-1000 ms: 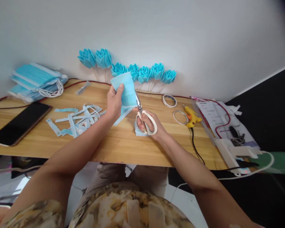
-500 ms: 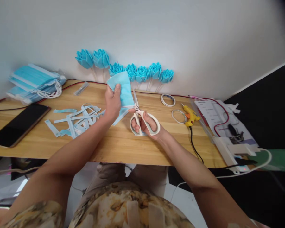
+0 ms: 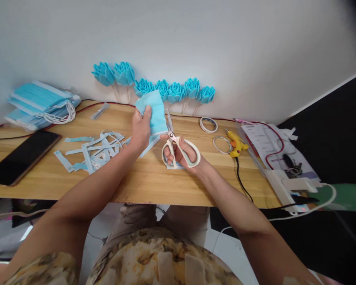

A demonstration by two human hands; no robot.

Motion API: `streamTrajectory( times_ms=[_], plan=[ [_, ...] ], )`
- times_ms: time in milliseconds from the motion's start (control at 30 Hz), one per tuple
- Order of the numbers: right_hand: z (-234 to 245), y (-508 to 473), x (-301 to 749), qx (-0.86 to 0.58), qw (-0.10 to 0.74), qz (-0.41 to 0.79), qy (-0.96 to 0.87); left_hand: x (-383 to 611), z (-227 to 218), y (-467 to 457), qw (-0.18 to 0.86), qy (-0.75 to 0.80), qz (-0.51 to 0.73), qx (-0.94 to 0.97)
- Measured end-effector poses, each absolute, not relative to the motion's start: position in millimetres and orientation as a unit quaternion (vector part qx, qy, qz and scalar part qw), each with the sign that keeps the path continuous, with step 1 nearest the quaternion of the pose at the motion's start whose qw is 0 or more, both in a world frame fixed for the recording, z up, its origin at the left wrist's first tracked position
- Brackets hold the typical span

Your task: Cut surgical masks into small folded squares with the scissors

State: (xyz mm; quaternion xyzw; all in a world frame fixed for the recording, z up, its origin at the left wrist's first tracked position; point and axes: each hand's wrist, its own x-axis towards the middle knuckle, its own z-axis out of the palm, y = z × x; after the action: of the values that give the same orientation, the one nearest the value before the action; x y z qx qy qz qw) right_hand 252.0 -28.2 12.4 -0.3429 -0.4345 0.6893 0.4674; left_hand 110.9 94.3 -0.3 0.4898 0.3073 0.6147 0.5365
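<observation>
My left hand (image 3: 141, 128) pinches a light blue piece of face mask fabric (image 3: 156, 113) between thumb and fingers, holding it up off the table. My right hand (image 3: 180, 154) has its thumb and fingers through the loops of white-handled scissors (image 3: 188, 152). The scissor blades are partly apart and point up, at the lower right edge of the fabric. Below the fabric a pale blue strip (image 3: 150, 145) slants down toward the table. Left of my left hand lies a heap of cut mask strips (image 3: 90, 150). Another blue scrap (image 3: 173, 166) lies under my right hand.
Several blue fabric flowers (image 3: 175, 92) on sticks lean along the wall. At left are stacked masks (image 3: 41, 99) and a phone (image 3: 23, 158). On the right are a tape roll (image 3: 208, 124), a yellow glue gun (image 3: 236, 144) with its cord, and a power strip (image 3: 281, 190).
The view has shifted slightly. Both hands keep nearly the same pose, with the fabric and scissors still close together.
</observation>
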Motion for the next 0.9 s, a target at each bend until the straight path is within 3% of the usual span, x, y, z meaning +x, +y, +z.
streamTrajectory(
  times_ms=[367, 900],
  plan=[
    [13, -27, 254, -0.332, 0.492, 0.681, -0.429, 116, 5, 85, 0.655, 0.281, 0.571, 0.407],
    [11, -25, 258, -0.318, 0.479, 0.699, -0.425, 111, -3, 94, 0.644, 0.262, 0.584, 0.42]
  ],
)
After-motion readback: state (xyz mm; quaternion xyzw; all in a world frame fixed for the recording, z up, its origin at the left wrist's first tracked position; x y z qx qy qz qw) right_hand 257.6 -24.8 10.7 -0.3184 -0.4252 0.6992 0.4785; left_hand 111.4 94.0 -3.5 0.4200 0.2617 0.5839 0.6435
